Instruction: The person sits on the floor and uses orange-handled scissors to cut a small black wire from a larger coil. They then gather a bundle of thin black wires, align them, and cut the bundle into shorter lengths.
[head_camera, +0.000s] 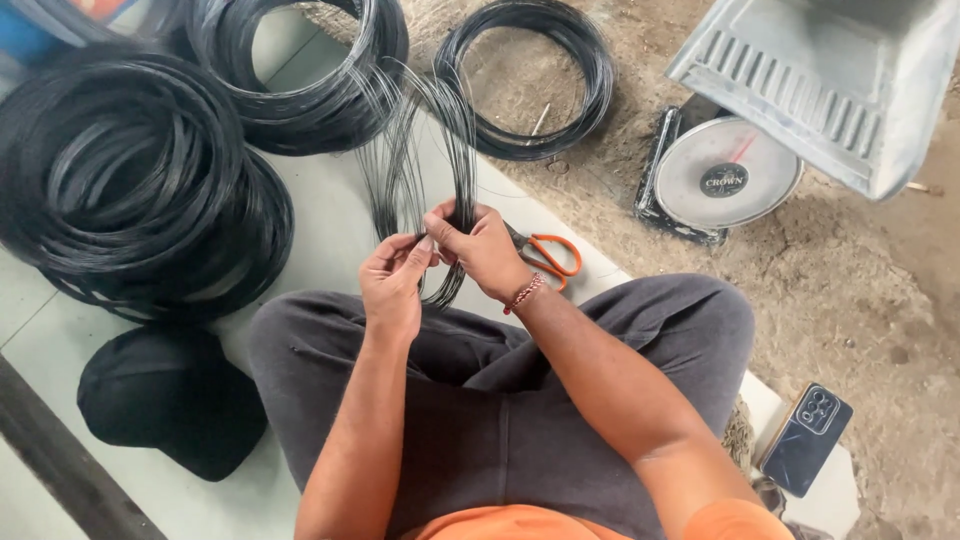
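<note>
1. The work in hand is a thin coil of black binding wire (415, 150), held up on edge at centre frame. Its loop rises toward the upper middle of the picture and its lower end hangs in front of the knees.

2. The right hand (482, 245) is closed around the gathered strands at the lower part of the coil, thumb on top. This hand looks like the anchor; a firm, steady clamp here should stop the loops from springing apart.

3. The left hand (392, 285) sits just beside it, fingertips pinched together on what seems to be a few strands or a loose end. Exactly which strand it holds is too fine to tell.

4. Keeping the two hands close together, as they are, is probably wise: a short span of wire between them is easier to control than a long one.

5. The strands fan out loosely above the hands, so squaring them into one bundle before any tightening would likely give a neater coil.

6. Orange-handled scissors (545, 255) lie just right of the right hand, within easy reach.

7. Heavier black wire coils (140, 190) are stacked at the left, another coil (525, 85) lies on the dirt at upper middle, and a dial weighing scale (722, 178) stands at upper right.

8. A black cap (165, 400) lies at lower left, a phone (805, 440) at lower right.
</note>
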